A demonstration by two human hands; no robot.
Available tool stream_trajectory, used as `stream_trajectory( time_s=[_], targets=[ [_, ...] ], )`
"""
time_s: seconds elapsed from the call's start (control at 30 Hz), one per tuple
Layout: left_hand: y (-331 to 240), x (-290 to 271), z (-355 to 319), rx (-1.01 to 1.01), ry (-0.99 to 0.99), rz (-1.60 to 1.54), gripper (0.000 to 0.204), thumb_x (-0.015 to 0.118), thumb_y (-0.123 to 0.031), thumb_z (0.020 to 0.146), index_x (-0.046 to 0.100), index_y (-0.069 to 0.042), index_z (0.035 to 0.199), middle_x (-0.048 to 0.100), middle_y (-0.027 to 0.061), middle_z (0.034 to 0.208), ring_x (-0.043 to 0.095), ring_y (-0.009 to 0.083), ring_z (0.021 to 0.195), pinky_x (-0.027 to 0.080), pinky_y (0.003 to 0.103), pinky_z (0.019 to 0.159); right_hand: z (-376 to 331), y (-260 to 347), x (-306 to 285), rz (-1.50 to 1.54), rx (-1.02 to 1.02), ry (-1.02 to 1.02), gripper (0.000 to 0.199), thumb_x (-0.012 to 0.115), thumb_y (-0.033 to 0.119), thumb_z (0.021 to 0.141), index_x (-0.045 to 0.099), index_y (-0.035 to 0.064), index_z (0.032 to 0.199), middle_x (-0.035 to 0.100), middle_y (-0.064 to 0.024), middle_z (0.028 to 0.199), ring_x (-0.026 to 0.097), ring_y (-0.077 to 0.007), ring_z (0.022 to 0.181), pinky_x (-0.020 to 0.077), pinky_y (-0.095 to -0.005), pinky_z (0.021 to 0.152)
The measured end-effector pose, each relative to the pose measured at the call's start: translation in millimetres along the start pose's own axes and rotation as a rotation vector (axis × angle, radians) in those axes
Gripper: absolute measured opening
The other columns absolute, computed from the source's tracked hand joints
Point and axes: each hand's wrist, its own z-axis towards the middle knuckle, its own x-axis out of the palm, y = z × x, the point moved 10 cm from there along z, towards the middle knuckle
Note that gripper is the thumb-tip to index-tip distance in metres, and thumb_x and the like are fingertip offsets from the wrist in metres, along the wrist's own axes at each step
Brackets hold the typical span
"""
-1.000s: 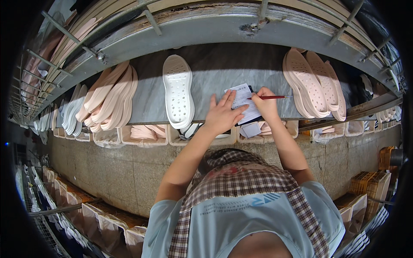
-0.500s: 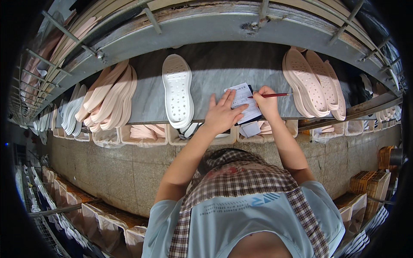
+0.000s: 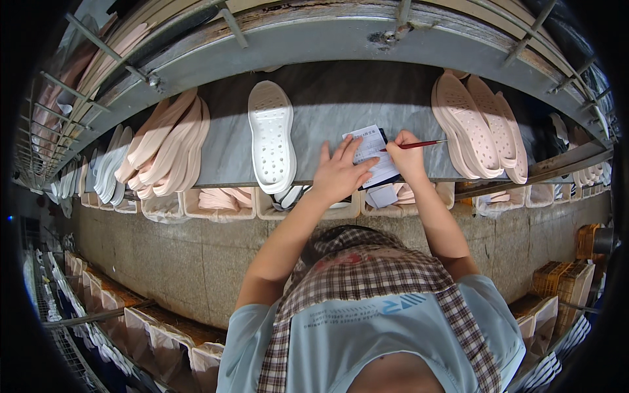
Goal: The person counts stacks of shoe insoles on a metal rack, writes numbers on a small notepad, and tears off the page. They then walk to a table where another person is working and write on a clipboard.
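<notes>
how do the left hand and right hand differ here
The left hand is spread open, while the right hand is curled. The left hand rests partly on the white paper; the right hand holds a red pen. Both hands are bare.

Grey streaked table (image 3: 226, 147). On it, left to right: whitish soles (image 3: 111, 164), pink sole pile (image 3: 173, 147), lone white sole (image 3: 272, 141), dotted face up, near end poking past front edge; paper (image 3: 370, 141) over dark backing (image 3: 392, 180); overlapping pink soles (image 3: 464, 128) at right.
</notes>
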Motion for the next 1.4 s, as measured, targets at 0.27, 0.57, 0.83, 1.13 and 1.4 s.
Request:
stream_trajectory(
  time_s=[0.27,0.57,0.83,1.13,1.4],
  targets=[
    [-9.2,-3.0,-4.1,0.039,-0.033,0.039,0.038,0.060,-0.039,0.080,0.060,-0.030,0.117,0.051,0.0036,0.122,0.041,0.0209,0.122,0.025,0.062,0.098,-8.7,7.1,0.7,0.355,0.167,0.112,0.022,0.063,0.003,0.074,0.045,0.0056,0.062,0.046,0.0010,0.055,0.041,-0.0050,0.052,0.0330,-0.0227,0.046],
    [-18.2,-2.4,-10.8,0.028,-0.023,0.010,0.044,0.059,-0.049,0.077,0.058,-0.031,0.118,0.046,0.0091,0.129,0.037,0.0261,0.126,0.023,0.064,0.097,-14.2,14.8,5.1,-0.028,-0.064,0.108,0.023,0.066,0.007,0.073,0.045,0.0037,0.062,0.044,0.0001,0.056,0.039,-0.0070,0.055,0.0340,-0.0255,0.049],
    [-18.9,0.4,-13.1,0.036,-0.019,0.021,0.052,0.061,-0.053,0.074,0.056,-0.031,0.121,0.044,0.0118,0.131,0.036,0.0278,0.127,0.023,0.065,0.096,-13.9,10.0,6.0,0.013,-0.006,0.135,0.023,0.064,0.005,0.071,0.044,0.0042,0.061,0.044,0.0000,0.056,0.038,-0.0074,0.055,0.0334,-0.0255,0.048],
    [-27.0,-6.8,-16.0,0.025,-0.050,0.028,0.061,0.066,-0.054,0.068,0.056,-0.028,0.122,0.042,0.0146,0.133,0.039,0.0271,0.120,0.027,0.060,0.095,-22.0,14.6,3.5,0.208,0.095,0.171,0.020,0.062,0.004,0.077,0.046,0.0053,0.065,0.044,0.0027,0.057,0.039,-0.0041,0.055,0.0323,-0.0223,0.047],
    [-29.2,-8.7,-17.6,0.030,-0.076,0.020,0.063,0.068,-0.053,0.066,0.056,-0.028,0.122,0.042,0.0154,0.134,0.040,0.0284,0.119,0.029,0.056,0.092,-25.7,17.3,2.2,-0.018,-0.032,0.144,0.023,0.064,0.004,0.073,0.043,0.0041,0.062,0.041,0.0020,0.057,0.037,-0.0055,0.056,0.0315,-0.0243,0.048]
  ],
)
